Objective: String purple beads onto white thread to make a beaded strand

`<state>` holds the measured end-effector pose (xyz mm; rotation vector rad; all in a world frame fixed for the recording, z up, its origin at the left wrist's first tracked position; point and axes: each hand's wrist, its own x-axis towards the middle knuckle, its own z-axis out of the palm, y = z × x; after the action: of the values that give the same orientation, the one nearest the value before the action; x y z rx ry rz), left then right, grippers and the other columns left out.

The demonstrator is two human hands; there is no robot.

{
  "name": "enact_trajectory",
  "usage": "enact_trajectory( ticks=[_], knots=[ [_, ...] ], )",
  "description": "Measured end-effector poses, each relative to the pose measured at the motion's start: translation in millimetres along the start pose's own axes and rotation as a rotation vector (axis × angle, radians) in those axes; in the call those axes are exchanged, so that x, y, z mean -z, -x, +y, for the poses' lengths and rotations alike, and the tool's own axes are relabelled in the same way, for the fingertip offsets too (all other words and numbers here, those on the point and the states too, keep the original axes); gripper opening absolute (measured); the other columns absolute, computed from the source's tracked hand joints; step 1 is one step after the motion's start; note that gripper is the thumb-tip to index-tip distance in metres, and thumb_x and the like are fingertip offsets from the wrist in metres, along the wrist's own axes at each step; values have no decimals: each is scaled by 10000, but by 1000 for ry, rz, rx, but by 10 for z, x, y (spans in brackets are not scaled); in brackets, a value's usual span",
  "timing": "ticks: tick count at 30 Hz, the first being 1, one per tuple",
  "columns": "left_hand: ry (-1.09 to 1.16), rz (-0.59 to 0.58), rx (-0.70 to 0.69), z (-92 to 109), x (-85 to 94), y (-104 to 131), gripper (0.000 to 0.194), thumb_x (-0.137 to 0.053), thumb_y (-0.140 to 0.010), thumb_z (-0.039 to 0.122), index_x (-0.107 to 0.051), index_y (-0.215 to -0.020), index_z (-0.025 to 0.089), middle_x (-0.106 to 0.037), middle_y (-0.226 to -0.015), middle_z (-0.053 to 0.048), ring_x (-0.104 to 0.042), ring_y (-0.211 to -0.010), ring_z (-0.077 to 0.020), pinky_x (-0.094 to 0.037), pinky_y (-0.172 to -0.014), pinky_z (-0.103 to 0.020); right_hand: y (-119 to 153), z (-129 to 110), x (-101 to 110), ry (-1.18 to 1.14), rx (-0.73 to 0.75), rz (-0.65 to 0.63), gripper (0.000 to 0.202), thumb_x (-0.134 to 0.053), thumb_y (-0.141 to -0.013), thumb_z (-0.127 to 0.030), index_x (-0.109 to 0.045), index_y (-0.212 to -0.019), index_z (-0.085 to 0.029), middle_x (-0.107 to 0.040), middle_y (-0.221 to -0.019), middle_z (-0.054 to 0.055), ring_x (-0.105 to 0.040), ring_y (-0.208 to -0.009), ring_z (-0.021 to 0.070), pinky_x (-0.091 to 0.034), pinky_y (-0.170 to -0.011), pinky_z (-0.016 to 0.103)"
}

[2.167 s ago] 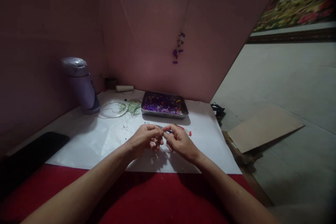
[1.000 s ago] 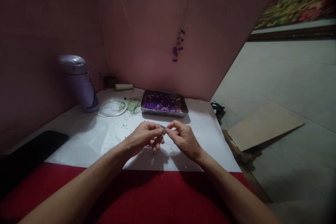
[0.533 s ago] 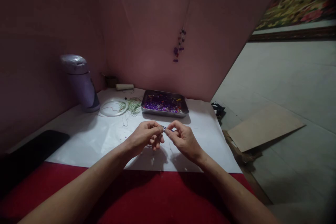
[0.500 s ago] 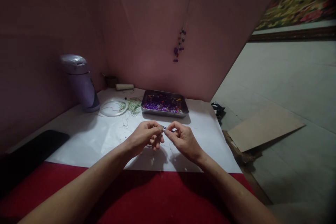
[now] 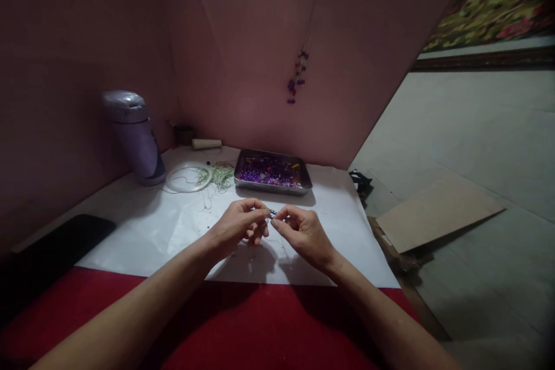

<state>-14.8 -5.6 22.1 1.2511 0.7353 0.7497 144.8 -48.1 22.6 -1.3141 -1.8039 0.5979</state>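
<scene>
Pink walls (image 5: 243, 40) back a white-covered desk (image 5: 342, 248). Just in front of the wearer, left hand (image 5: 243, 224) and right hand (image 5: 306, 234) nearly meet, fingertips pinched on a small dark piece (image 5: 273, 215) (too tiny to make out). Beyond the hands sits a metal tray (image 5: 273, 189) of purple beads (image 5: 262, 176). Should either pinch slacken, the piece could slip and roll away.

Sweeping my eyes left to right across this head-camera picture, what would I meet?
Flat black round-cornered object, tall purple bottle, whitish translucent ring, bare left hand, bare right hand, flat brown rectangular board.
</scene>
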Motion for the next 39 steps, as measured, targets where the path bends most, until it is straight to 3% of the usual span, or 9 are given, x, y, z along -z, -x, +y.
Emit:
enact_trajectory(
  ticks=[5,11,17,26,31,39],
  knots=[
    [36,-15,2,-38,24,-16,191,-591,-773,328,-497,-760,162,-602,-537,-4,-480,-352,-75,-315,-332,-158,-6,-11,1,-98,-51,-45,155,-557,-786,-286,-614,-757,-145,-422,-477,-53,-296,-409,61,-196,-402,203],
    [106,-19,18,-39,23,-21,227,-614,-765,357,-505,-837,171,-617,-539,-8,-508,-357,-87,-358,-331,-156,-35,17,-43,-449,-262,-139,226,-606,-737,-356,-606,-813,-143,-301,-419,-109,-190,-382,44,-139,-385,195],
    [93,-7,27,-48,19,-32,238,-616,-764,371,-524,-850,169,-619,-534,-8,-513,-344,-87,-355,-311,-146,-34,33,-93,-648,-343,-141,245,-656,-698,-367,-545,-773,-162,-343,-412,-119,-153,-370,32,-116,-373,190],
    [58,12,16,-94,-5,-32,278,-611,-761,410,-524,-875,171,-616,-514,-4,-523,-336,-99,-352,-299,-147,-35,29,-117,-584,-328,-120,230,-632,-721,-354,-507,-693,-162,-440,-465,-82,-207,-395,35,-130,-393,191],
    [66,14,21,-92,-3,-50,264,-610,-764,398,-510,-851,170,-600,-490,8,-502,-319,-91,-347,-299,-148,-34,40,-122,-462,-282,-80,199,-607,-730,-329,-505,-687,-164,-352,-426,-105,-218,-390,42,-147,-400,191],
    [70,28,0,-111,11,-51,273,-615,-753,408,-491,-816,173,-594,-486,15,-482,-306,-84,-320,-298,-149,-4,29,-106,-188,-140,-18,138,-540,-781,-280,-543,-713,-159,-362,-436,-86,-260,-392,53,-188,-402,193]
  ],
)
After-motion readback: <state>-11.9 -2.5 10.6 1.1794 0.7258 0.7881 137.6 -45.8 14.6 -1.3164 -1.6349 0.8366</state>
